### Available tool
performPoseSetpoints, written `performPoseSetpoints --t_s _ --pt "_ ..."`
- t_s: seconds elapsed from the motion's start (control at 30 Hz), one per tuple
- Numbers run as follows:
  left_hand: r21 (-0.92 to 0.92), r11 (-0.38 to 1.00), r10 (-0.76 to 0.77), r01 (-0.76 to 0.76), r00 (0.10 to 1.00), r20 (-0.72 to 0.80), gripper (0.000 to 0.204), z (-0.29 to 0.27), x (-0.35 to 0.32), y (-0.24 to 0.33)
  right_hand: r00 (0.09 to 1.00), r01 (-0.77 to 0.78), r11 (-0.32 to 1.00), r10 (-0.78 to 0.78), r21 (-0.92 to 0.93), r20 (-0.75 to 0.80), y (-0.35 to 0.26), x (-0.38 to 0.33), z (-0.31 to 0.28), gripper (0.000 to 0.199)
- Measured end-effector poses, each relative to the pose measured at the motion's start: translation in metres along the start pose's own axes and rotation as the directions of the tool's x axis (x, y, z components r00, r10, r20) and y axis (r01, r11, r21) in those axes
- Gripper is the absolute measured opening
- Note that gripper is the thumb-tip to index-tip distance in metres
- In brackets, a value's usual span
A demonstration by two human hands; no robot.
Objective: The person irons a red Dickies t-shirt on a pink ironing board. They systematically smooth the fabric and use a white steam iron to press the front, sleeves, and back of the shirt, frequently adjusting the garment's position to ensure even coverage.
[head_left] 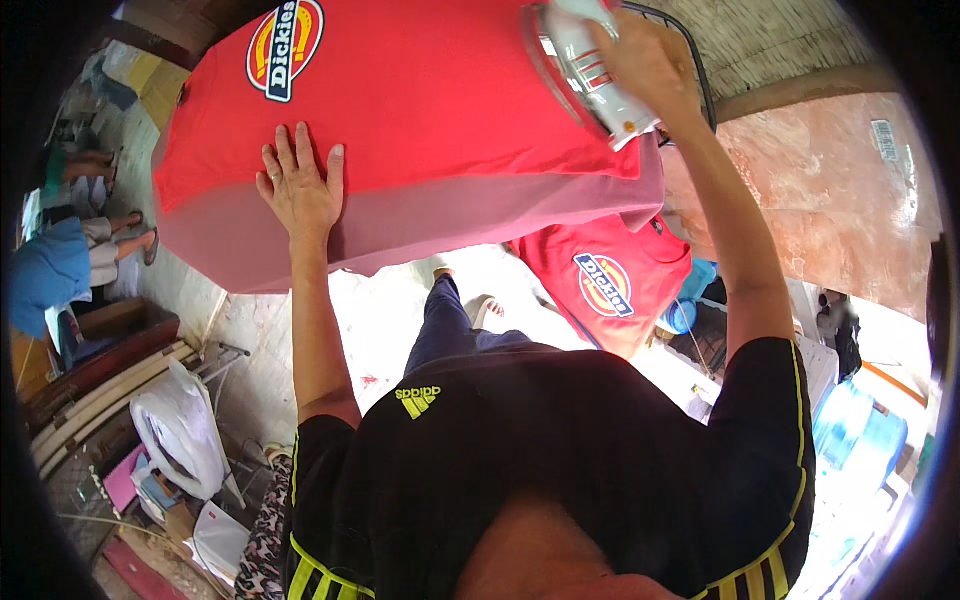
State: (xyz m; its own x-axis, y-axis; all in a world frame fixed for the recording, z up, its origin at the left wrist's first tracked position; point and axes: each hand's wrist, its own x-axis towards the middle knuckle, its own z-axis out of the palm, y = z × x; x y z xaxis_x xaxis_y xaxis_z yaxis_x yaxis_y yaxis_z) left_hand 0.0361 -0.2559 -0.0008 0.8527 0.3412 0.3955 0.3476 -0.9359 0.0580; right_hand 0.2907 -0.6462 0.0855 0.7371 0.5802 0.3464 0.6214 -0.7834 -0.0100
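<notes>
A red shirt (430, 110) with a round printed emblem lies spread on an ironing board with a dull pink cover (440, 215). My left hand (305, 195) rests flat on the shirt's near edge, below the emblem, fingers spread and a ring on one of them. Toward the far right end of the shirt, my right hand (648, 65) is wrapped round a grey-and-white clothes iron (585, 75). The iron sits tilted on the cloth; its soleplate is hidden from here.
Another red shirt (630, 275) with the same emblem hangs below the board's right end. A reddish stone-like slab (800, 180) stands at right, above a blue water jug (860, 435). A person in blue (55, 265) is at far left, near stacked poles (110, 405).
</notes>
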Motion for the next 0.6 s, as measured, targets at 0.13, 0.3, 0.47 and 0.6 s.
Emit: performPoseSetpoints --t_s 0.13,0.3,0.47,0.6 --pt "0.059 0.993 -0.103 0.106 0.994 -0.043 0.067 -0.003 -0.014 -0.018 0.761 -0.645 0.702 0.552 0.303 0.341 -0.026 0.029 -0.042 0.048" --pt "-0.1 0.994 -0.057 0.049 0.995 -0.086 0.054 0.02 0.005 -0.006 0.997 0.068 0.966 -0.055 -0.249 0.062 0.046 0.024 0.039 0.044" --pt "-0.202 0.978 -0.082 0.056 0.988 -0.127 0.048 0.012 -0.007 -0.042 0.984 -0.069 0.964 0.024 0.258 0.175 -0.19 0.035 -0.007 0.047" --pt "-0.268 0.961 -0.092 0.069 0.993 -0.071 0.047 -0.003 -0.009 -0.054 0.936 -0.263 0.781 0.064 0.566 0.347 -0.28 0.028 -0.024 0.05"
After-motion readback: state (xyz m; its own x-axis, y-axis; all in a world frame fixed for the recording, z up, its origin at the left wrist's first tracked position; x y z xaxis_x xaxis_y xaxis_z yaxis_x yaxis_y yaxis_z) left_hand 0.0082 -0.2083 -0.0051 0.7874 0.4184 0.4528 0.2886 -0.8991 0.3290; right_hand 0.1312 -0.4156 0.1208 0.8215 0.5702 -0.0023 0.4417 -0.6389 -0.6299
